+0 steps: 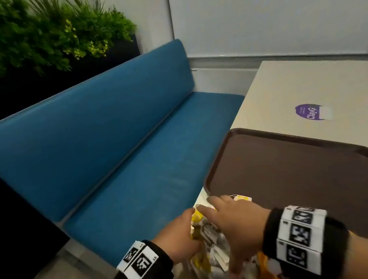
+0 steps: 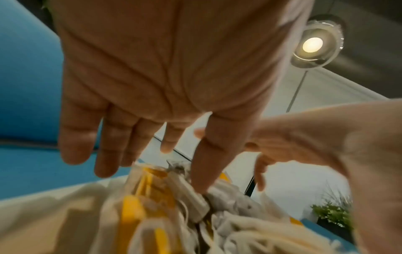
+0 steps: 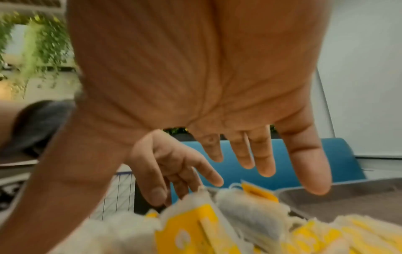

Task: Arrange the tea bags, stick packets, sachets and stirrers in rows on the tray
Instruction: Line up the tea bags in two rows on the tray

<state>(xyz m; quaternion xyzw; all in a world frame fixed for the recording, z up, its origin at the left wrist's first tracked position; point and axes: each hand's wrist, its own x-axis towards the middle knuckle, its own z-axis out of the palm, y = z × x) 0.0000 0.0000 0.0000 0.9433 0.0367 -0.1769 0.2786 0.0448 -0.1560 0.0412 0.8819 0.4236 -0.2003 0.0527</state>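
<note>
A loose pile of tea bags (image 1: 207, 238) with yellow tags lies on the table's near left corner, in front of the brown tray (image 1: 292, 183), whose floor is bare. My left hand (image 1: 182, 232) hovers at the pile's left side; in the left wrist view its fingers (image 2: 104, 146) are straight and the thumb tip touches the tea bags (image 2: 174, 206). My right hand (image 1: 231, 223) spreads over the pile from the right, fingers (image 3: 265, 154) straight above the tea bags (image 3: 217, 223), holding nothing. An orange packet (image 1: 267, 270) shows under my right wrist. The rest of the pile is hidden.
The beige table (image 1: 313, 81) carries a purple sticker (image 1: 310, 112) beyond the tray. A blue bench (image 1: 108, 150) runs along the table's left side, with green plants (image 1: 31, 35) behind it. The tray's rim (image 3: 348, 190) sits just right of the pile.
</note>
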